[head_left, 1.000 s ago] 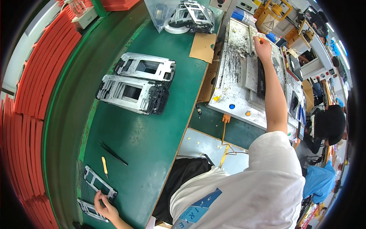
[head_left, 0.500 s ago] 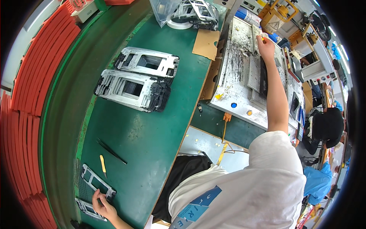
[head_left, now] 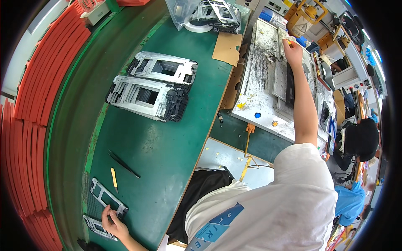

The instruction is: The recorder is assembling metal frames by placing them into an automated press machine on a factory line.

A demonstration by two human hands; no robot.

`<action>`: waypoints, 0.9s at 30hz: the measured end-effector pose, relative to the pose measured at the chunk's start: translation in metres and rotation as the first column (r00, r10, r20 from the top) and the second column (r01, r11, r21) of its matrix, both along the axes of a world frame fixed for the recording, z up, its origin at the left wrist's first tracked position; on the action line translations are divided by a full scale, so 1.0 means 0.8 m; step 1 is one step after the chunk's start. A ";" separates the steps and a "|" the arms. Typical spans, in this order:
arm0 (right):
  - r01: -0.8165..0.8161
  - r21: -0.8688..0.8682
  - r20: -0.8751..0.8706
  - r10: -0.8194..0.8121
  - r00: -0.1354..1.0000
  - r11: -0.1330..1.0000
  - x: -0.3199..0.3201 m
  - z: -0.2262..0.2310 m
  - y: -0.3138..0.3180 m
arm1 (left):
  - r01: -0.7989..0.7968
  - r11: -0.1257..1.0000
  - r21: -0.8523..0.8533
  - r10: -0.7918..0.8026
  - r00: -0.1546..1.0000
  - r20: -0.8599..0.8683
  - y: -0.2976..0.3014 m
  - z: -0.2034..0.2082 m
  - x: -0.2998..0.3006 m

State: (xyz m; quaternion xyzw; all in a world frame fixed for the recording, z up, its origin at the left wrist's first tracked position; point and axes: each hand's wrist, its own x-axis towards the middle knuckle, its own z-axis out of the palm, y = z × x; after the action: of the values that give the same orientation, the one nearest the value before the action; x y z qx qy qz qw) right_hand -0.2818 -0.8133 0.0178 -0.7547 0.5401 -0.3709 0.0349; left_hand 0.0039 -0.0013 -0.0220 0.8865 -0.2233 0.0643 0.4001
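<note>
At the lower left, my left hand [head_left: 114,226] has curled fingers closed at the near end of a slim rectangular metal frame [head_left: 100,192] with cut-out windows. A second, similar frame [head_left: 93,224] lies beside that hand. My right hand [head_left: 294,53] is stretched far out over a smudged white metal work surface [head_left: 261,48]. Its fingers are pinched together around something small, with a bit of yellow at the fingertips; the thing is mostly hidden. Near the left hand, a knife-like tool with a yellow handle [head_left: 114,178] and black tweezers [head_left: 124,164] rest on the green mat [head_left: 155,167].
Two stacks of metal frames, one farther back [head_left: 163,67] and one nearer [head_left: 142,98], stand mid-bench. More frames [head_left: 220,16] are piled at the back by a white ring [head_left: 197,28] and cardboard [head_left: 226,48]. Red sheets [head_left: 37,83] line the left. A dark chair [head_left: 361,140] stands at right.
Almost nothing differs. The whole view has shifted slightly; both hands keep their places at the frame and over the white surface.
</note>
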 end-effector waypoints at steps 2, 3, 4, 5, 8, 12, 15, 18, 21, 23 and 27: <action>0.000 -0.020 -0.007 0.000 1.000 1.000 -0.001 0.000 0.001 | 0.001 1.000 0.005 -0.001 1.000 0.002 -0.001 0.001 -0.001; 0.000 -0.020 -0.006 0.000 1.000 1.000 -0.001 0.000 0.001 | 0.000 1.000 0.005 0.000 1.000 0.003 -0.001 0.000 0.000; -0.007 -0.016 -0.003 0.007 1.000 1.000 -0.001 0.001 0.001 | 0.004 1.000 0.007 -0.004 1.000 0.006 0.000 0.000 0.000; -0.015 -0.012 0.001 0.015 1.000 1.000 -0.001 0.001 0.001 | 0.008 1.000 0.009 -0.008 1.000 0.009 0.000 0.000 0.000; -0.007 -0.020 0.000 0.007 1.000 1.000 -0.001 0.000 0.000 | 0.020 1.000 -0.005 -0.020 1.000 0.008 -0.002 0.001 0.000; -0.009 -0.010 0.016 0.009 1.000 1.000 -0.002 -0.002 -0.001 | 0.019 1.000 0.006 -0.019 1.000 0.009 -0.003 0.003 0.000; -0.004 -0.020 0.015 0.005 1.000 1.000 -0.002 -0.001 0.000 | 0.024 0.999 0.022 -0.025 0.999 0.021 -0.004 0.004 -0.001; 0.001 -0.009 0.007 -0.001 1.000 1.000 -0.001 0.000 0.001 | 0.045 0.998 0.033 -0.045 0.999 0.004 -0.003 0.004 -0.001; -0.004 -0.013 0.024 0.004 1.000 1.000 -0.001 -0.001 0.001 | 0.043 0.998 0.038 -0.043 0.999 0.008 -0.004 0.005 -0.001; -0.007 -0.015 0.014 0.008 1.000 1.000 -0.001 -0.001 0.000 | 0.046 0.998 0.042 -0.046 0.999 0.007 -0.003 0.005 -0.002; -0.008 -0.006 0.025 0.008 1.000 1.000 -0.002 -0.001 0.000 | 0.038 0.999 0.028 -0.039 0.999 0.038 -0.007 0.005 -0.001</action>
State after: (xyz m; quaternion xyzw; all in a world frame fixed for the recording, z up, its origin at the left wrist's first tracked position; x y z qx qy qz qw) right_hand -0.2830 -0.8132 0.0166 -0.7524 0.5354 -0.3816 0.0410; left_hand 0.0034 -0.0070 -0.0177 0.8861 -0.2487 0.0705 0.3848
